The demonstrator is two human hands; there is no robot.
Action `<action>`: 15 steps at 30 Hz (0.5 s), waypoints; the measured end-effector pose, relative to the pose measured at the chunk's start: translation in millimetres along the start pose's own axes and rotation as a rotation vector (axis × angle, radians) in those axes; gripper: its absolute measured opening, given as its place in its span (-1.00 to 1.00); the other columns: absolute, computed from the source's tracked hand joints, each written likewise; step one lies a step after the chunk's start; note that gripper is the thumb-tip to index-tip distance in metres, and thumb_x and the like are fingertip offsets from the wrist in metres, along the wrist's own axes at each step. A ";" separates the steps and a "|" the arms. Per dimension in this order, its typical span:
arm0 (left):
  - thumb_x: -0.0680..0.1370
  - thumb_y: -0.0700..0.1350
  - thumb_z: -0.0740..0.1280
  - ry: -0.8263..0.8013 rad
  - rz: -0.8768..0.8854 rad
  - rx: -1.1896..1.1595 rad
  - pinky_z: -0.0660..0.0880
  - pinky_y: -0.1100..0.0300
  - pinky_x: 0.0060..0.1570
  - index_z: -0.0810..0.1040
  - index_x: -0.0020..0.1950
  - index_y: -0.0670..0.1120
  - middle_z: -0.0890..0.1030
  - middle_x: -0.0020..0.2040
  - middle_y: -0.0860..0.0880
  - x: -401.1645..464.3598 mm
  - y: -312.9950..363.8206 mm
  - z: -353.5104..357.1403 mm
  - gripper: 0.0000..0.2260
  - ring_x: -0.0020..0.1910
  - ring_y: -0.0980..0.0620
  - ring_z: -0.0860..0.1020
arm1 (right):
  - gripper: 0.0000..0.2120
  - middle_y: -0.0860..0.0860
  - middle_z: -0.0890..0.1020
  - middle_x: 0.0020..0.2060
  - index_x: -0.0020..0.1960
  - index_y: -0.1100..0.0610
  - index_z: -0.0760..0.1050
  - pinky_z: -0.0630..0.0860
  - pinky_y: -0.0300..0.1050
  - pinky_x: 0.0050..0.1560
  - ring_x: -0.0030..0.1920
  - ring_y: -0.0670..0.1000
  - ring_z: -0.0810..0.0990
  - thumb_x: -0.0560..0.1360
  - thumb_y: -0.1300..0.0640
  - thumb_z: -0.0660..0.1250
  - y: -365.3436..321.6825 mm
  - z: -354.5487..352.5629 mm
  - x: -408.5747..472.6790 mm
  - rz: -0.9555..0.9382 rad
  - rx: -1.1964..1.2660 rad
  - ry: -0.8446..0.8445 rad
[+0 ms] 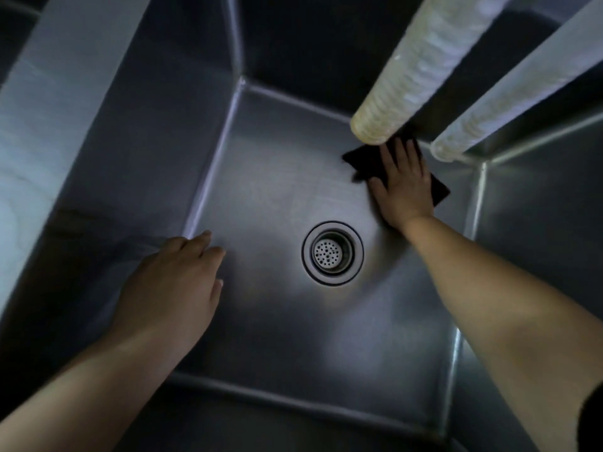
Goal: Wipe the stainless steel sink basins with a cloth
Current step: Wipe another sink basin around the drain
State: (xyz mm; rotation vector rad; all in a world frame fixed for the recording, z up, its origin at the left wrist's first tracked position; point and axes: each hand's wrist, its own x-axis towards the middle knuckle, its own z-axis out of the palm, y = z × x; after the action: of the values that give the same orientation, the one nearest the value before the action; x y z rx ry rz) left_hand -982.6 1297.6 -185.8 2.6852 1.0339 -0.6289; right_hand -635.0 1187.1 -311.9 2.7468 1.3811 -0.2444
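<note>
Directly below the head camera lies a stainless steel sink basin [267, 321], seen from above, its floor brushed and reflective, with dim lighting over the walls. Right hand [403, 187] is laid flat, palm down, fingers straight and slightly spread, pressing a dark cloth [439, 190] against the basin floor in the far right corner; the cloth shows past the fingertips and on both sides of the hand, and its far edge is partly hidden behind a pale ribbed hose [411, 66] that reaches down from above. Left hand [173, 285] holds nothing: its fingers are relaxed and loosely extended, near the crease where the left wall meets the floor; whether it touches the steel cannot be told. Round drain [332, 252] with a perforated strainer sits in the floor between the two hands, nearer the right forearm, apart from the cloth. What appears to be a reflection of the hose [509, 93] shows in the right wall, just beside the hose itself. Right forearm crosses the near right side of the basin; a dark sleeve edge [592, 419] shows at the frame's lower right
</note>
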 end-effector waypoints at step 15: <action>0.55 -0.03 0.22 -0.022 -0.005 -0.125 0.32 0.07 0.29 0.37 0.37 0.01 0.23 0.50 0.02 0.0 2.7 -8.1 -0.62 0.39 -0.06 0.25 | -0.33 0.33 0.21 0.45 0.49 0.22 0.21 0.09 0.33 0.41 0.47 0.34 0.12 0.49 -0.14 0.02 -15.9 20.7 -197.1 0.072 -0.013 -0.116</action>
State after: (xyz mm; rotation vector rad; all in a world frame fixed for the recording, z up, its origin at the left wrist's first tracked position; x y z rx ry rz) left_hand -978.2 1298.2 -178.5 2.5634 1.0383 -0.5736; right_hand -765.8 1037.9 -299.1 2.7173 1.2490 -0.3818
